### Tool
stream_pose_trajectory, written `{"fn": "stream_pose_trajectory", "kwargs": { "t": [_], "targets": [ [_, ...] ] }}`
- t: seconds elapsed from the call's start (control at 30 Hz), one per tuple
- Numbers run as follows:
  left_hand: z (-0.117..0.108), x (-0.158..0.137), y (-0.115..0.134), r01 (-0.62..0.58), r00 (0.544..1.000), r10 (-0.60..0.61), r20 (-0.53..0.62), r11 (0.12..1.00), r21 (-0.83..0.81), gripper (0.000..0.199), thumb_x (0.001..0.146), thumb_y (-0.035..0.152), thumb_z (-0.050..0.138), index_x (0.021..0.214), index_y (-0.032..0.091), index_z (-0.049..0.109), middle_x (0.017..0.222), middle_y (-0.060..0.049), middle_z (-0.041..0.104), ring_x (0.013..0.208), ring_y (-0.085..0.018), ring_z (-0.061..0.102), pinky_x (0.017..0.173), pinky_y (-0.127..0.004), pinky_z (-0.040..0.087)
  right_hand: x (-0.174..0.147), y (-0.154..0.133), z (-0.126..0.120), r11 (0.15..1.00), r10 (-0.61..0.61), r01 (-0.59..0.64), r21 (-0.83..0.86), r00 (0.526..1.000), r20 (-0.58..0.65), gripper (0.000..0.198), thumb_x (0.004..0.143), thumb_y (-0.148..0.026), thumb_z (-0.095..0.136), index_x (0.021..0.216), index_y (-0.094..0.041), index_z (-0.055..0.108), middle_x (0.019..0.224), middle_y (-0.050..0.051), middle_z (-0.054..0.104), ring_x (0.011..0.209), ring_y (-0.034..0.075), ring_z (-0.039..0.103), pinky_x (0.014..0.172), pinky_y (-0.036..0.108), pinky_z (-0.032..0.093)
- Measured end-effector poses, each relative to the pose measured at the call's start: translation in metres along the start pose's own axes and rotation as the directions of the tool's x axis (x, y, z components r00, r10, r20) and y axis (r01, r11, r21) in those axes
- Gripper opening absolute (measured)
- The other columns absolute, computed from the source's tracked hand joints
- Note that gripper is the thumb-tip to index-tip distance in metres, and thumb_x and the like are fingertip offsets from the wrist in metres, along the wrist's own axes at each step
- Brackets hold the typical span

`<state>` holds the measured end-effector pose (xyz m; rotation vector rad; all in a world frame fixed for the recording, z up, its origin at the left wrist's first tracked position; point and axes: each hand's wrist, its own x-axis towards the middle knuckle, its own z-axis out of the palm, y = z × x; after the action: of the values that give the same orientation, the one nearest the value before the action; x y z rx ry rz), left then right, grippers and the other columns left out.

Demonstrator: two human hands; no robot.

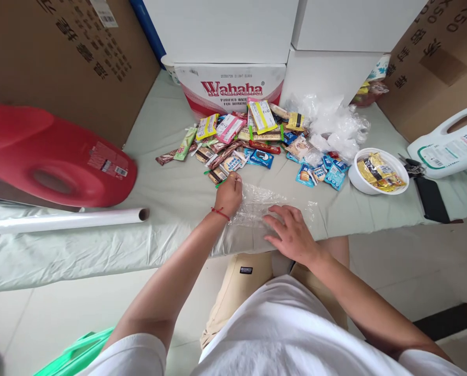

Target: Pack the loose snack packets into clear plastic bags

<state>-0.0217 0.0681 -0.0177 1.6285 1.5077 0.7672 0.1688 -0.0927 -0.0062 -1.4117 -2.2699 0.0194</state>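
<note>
A clear plastic bag or sheet (253, 203) lies flat near the table's front edge. My left hand (229, 197) is closed at its far left corner, with the fingertips pinched together. My right hand (291, 232) rests over the right part of the plastic, fingers spread and slightly bent, holding nothing. Just beyond my left hand is a pile of wrapped snacks (229, 128), with a blue packet (261, 158) along its near side. Several small blue and white packets (335, 176) lie to the right, beside crumpled clear plastic bags (337, 125).
A white bowl (354, 180) of gold packets stands at right, near a black phone (432, 199), keys (412, 166) and a white jug (453, 149). At left are a red jug (53, 156) and a white roll (72, 220). A Wahaha carton (231, 86) stands behind the snacks.
</note>
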Motion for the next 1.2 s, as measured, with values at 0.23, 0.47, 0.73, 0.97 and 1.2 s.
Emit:
{"fn": "stream_pose_trajectory", "kwargs": {
  "t": [0.23,0.47,0.73,0.97,1.2],
  "targets": [
    [0.008,0.008,-0.002,0.240,0.967,-0.217,0.131,0.950,-0.197,0.012,0.088,0.020,0.056,0.079,0.024,0.050,0.060,0.004,0.052,0.043,-0.015,0.048,0.056,-0.029,0.040,0.017,-0.008,0.035,0.991,-0.102,0.093,-0.097,0.991,-0.085,0.037,0.096,-0.027,0.070,0.132,-0.019,0.066,0.133,0.015,0.067,0.113,0.030,0.054,0.100,0.048,0.044],
    [-0.010,-0.005,0.009,0.370,0.928,-0.290,0.232,0.780,-0.504,0.019,0.092,0.040,0.058,0.090,0.023,0.050,0.087,-0.003,0.065,0.068,-0.016,0.066,0.066,-0.031,0.056,0.028,-0.006,0.036,0.938,0.218,-0.171,0.302,0.967,-0.129,0.019,0.103,-0.024,0.052,0.099,-0.022,0.071,0.089,0.006,0.071,0.081,0.020,0.062,0.075,0.034,0.049],
    [-0.012,-0.117,0.000,0.112,0.917,-0.307,-0.254,0.811,-0.574,0.012,0.087,0.028,0.060,0.078,0.024,0.053,0.074,0.002,0.056,0.072,-0.013,0.056,0.069,-0.026,0.049,0.041,-0.025,0.023,0.071,0.744,-0.514,0.855,0.598,0.298,0.027,0.086,-0.049,0.071,0.088,-0.024,0.061,0.068,-0.005,0.056,0.049,0.011,0.048,0.040,0.022,0.037],
    [0.027,-0.155,0.015,0.051,0.993,-0.099,-0.061,0.840,-0.540,0.031,0.087,0.052,0.069,0.100,0.024,0.065,0.108,-0.009,0.071,0.099,-0.024,0.069,0.080,-0.035,0.056,0.050,-0.048,0.011,0.105,0.687,-0.500,0.860,0.661,0.301,0.028,0.082,-0.050,0.073,0.085,-0.024,0.063,0.065,-0.004,0.057,0.050,0.012,0.051,0.044,0.024,0.046],
    [0.015,-0.111,-0.004,0.119,0.951,-0.235,-0.200,0.878,-0.464,0.024,0.100,0.046,0.045,0.088,0.025,0.047,0.070,0.003,0.058,0.060,-0.014,0.058,0.058,-0.026,0.049,0.043,-0.010,-0.004,-0.027,0.786,-0.407,0.913,0.556,0.271,0.027,0.070,-0.042,0.078,0.080,-0.021,0.064,0.059,-0.006,0.053,0.048,0.008,0.043,0.039,0.019,0.033]
  ]
}}
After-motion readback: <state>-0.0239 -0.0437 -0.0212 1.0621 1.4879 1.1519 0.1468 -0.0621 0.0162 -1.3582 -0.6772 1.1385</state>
